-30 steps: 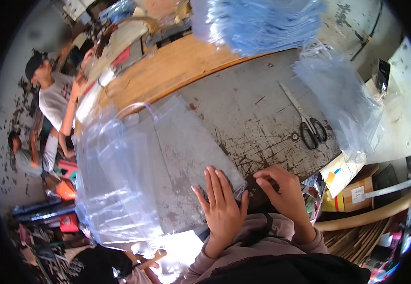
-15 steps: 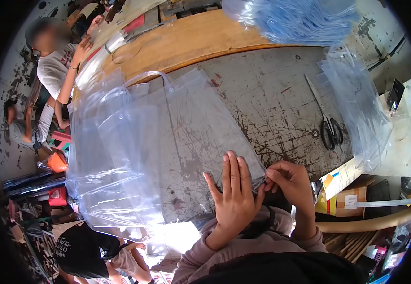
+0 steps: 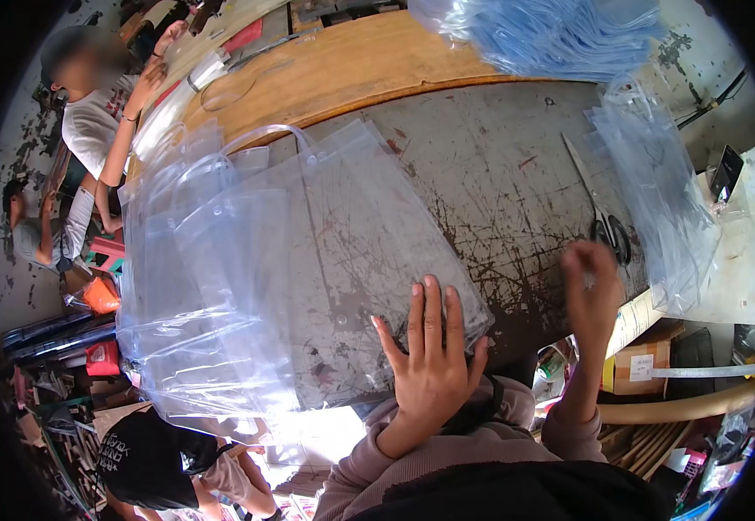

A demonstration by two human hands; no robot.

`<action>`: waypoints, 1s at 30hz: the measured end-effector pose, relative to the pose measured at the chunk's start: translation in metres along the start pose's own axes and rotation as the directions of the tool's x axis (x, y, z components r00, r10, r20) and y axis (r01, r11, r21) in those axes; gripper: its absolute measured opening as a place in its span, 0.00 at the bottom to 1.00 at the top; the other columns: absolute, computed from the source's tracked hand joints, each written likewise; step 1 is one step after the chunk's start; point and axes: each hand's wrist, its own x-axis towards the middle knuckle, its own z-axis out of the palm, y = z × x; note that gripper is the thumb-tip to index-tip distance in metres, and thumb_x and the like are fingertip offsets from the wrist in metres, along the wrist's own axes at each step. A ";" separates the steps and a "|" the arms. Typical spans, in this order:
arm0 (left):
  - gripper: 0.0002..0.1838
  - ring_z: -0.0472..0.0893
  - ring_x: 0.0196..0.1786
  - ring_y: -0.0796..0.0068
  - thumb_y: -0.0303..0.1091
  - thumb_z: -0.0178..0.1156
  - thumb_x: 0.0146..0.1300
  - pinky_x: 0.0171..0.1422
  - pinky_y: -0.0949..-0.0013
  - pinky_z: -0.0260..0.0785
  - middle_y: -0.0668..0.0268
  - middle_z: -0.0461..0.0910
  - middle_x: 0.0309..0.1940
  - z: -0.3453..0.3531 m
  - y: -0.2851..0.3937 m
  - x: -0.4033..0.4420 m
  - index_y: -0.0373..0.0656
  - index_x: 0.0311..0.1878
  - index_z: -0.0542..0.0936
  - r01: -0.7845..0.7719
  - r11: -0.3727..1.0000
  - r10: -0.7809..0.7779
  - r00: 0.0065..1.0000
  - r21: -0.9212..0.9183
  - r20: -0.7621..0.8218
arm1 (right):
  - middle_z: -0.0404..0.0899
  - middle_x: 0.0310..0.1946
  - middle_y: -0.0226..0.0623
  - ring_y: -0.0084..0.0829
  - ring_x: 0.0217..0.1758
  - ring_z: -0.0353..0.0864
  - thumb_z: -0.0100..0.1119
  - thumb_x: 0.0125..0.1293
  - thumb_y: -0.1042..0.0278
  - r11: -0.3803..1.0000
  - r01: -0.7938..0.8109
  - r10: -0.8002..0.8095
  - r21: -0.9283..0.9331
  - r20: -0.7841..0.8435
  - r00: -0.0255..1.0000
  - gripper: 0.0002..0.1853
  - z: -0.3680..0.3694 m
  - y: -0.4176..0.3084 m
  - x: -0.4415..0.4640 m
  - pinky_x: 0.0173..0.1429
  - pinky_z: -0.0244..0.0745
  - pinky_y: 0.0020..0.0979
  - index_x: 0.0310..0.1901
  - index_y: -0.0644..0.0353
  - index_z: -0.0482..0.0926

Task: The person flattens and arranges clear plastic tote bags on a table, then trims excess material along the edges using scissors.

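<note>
My left hand lies flat with fingers spread on the lower part of a clear plastic bag, pressing it against the scratched grey tabletop. That bag has a looped clear handle at its far end. My right hand is raised off the bag, over the table's right edge and just short of a pair of black-handled scissors. Its fingers look curled but are smeared by motion, and I cannot make out anything in them. Part of the scissors' handles is hidden behind it.
More clear bags overlap at the left. Other clear bags lie at the right, and a bluish plastic pile sits at the back. A cardboard box is below the right edge. Several people are at the left.
My right hand has left the bag's near right corner and moved right and up toward the scissors. My left hand stays flat on the bag.
</note>
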 end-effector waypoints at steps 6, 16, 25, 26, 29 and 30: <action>0.24 0.64 0.68 0.57 0.43 0.60 0.56 0.71 0.37 0.31 0.52 0.64 0.64 0.006 0.000 -0.002 0.39 0.53 0.72 -0.012 0.991 -0.004 0.993 -0.137 -0.118 | 0.71 0.45 0.45 0.45 0.50 0.68 0.56 0.63 0.65 0.798 -0.013 -0.107 -0.603 -0.163 0.981 0.16 -0.003 0.055 0.030 0.55 0.65 0.42 0.52 0.60 0.73; 0.14 0.75 0.43 0.72 0.38 0.66 0.51 0.64 0.52 0.51 0.70 0.76 0.44 0.006 -0.002 -0.006 0.49 0.40 0.76 -0.107 0.983 0.059 0.955 -0.152 -0.292 | 0.72 0.37 0.43 0.41 0.40 0.72 0.57 0.60 0.73 0.896 -0.010 0.019 -0.444 0.016 1.000 0.19 -0.033 0.055 0.033 0.46 0.69 0.38 0.55 0.55 0.72; 0.14 0.71 0.32 0.78 0.37 0.68 0.48 0.46 0.65 0.54 0.76 0.72 0.32 0.010 -0.004 -0.011 0.51 0.40 0.80 -0.150 0.980 0.089 0.919 -0.131 -0.385 | 0.68 0.35 0.35 0.27 0.36 0.69 0.70 0.42 0.70 0.985 -0.033 -0.024 0.167 0.327 0.945 0.37 -0.043 0.010 -0.043 0.38 0.67 0.27 0.57 0.64 0.65; 0.14 0.71 0.32 0.78 0.37 0.68 0.47 0.45 0.65 0.54 0.76 0.72 0.32 0.010 -0.004 -0.011 0.51 0.40 0.80 -0.167 0.978 0.109 0.916 -0.121 -0.385 | 0.69 0.37 0.36 0.29 0.38 0.71 0.75 0.37 0.67 0.980 -0.018 -0.062 0.198 0.387 0.920 0.41 -0.043 0.001 -0.053 0.39 0.68 0.28 0.55 0.65 0.66; 0.15 0.71 0.32 0.77 0.38 0.69 0.47 0.45 0.66 0.53 0.76 0.72 0.32 0.011 -0.003 -0.010 0.51 0.39 0.80 -0.181 0.976 0.115 0.904 -0.124 -0.413 | 0.66 0.35 0.43 0.43 0.38 0.69 0.74 0.37 0.59 0.982 -0.124 0.020 0.143 0.572 0.820 0.33 -0.046 -0.029 -0.069 0.40 0.67 0.37 0.44 0.63 0.69; 0.15 0.71 0.32 0.77 0.38 0.69 0.47 0.45 0.66 0.53 0.76 0.72 0.32 0.011 -0.004 -0.012 0.51 0.39 0.80 -0.185 0.974 0.118 0.905 -0.128 -0.408 | 0.66 0.35 0.44 0.44 0.38 0.69 0.73 0.38 0.60 0.994 -0.062 0.003 0.087 0.561 0.828 0.31 -0.043 -0.033 -0.073 0.39 0.66 0.38 0.44 0.63 0.69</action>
